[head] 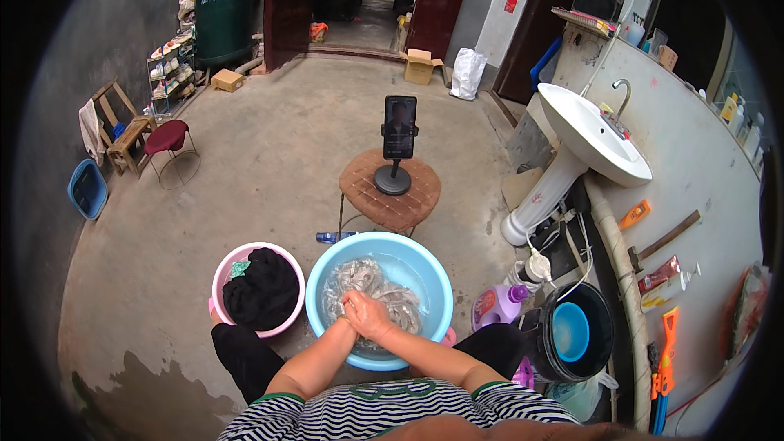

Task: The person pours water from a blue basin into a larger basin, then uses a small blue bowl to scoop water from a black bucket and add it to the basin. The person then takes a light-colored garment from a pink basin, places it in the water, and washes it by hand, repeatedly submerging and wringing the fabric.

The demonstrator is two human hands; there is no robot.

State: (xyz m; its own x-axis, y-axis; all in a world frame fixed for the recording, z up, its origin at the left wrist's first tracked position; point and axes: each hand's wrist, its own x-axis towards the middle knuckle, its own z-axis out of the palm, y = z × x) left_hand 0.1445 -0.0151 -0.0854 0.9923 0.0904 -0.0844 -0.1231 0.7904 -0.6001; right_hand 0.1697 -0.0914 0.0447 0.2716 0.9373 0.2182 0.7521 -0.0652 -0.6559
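Observation:
A light blue plastic basin [442, 269] with water stands between the person's knees. Wet greyish-beige cloth [398, 306] lies bunched in it. My right hand [367, 313] is over the cloth, its fingers curled and pressed together with my left hand [350, 312], which is mostly hidden beneath it. Whether cloth is gripped between the two hands cannot be seen. Left of this basin stands a pink basin [218, 275] heaped with black cloth [262, 288] and a small green piece [239, 269].
A phone [400, 128] on a stand rests on a brown padded stool [422, 187] beyond the basin. To the right are a purple detergent bottle [497, 305], a black bucket [603, 343] holding a blue bowl [569, 331], and a white pedestal sink [588, 135]. A blue tube [334, 237] lies behind the basin.

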